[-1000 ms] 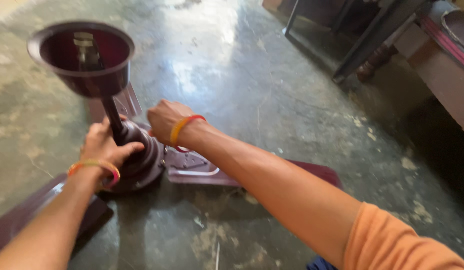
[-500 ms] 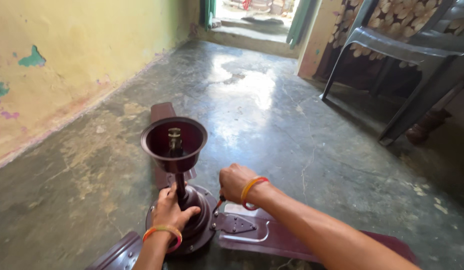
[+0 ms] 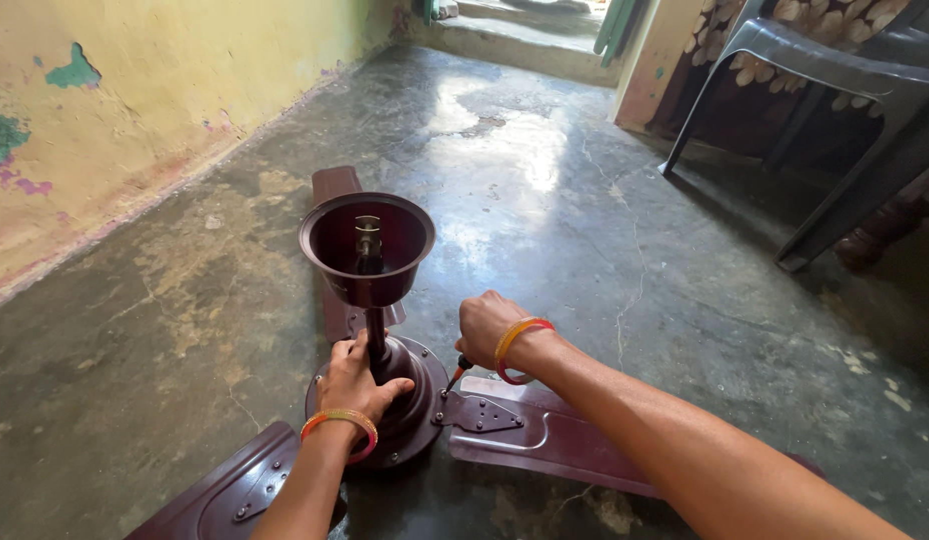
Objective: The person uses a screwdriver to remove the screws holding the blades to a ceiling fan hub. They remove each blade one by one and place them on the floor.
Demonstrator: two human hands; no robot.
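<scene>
A dark maroon ceiling fan lies on the concrete floor, its motor housing [image 3: 415, 400] down and its rod pointing up into a cup-shaped canopy [image 3: 367, 248]. My left hand [image 3: 357, 382] rests on the motor housing, fingers around the base of the rod. My right hand [image 3: 488, 328] is closed on a small screwdriver [image 3: 455, 375] whose tip meets the bracket of the right blade [image 3: 545, 435]. Another blade [image 3: 235, 490] reaches toward the lower left, and a third [image 3: 335, 200] runs away behind the canopy.
A peeling yellow wall [image 3: 135, 110] runs along the left. A grey plastic chair [image 3: 835, 90] stands at the upper right beside dark furniture. A doorway step [image 3: 525, 40] lies at the far end of the floor.
The camera has tilted up, showing more of the room and floor. Both hands stay at the fan hub, the right hand still at the blade bracket.
</scene>
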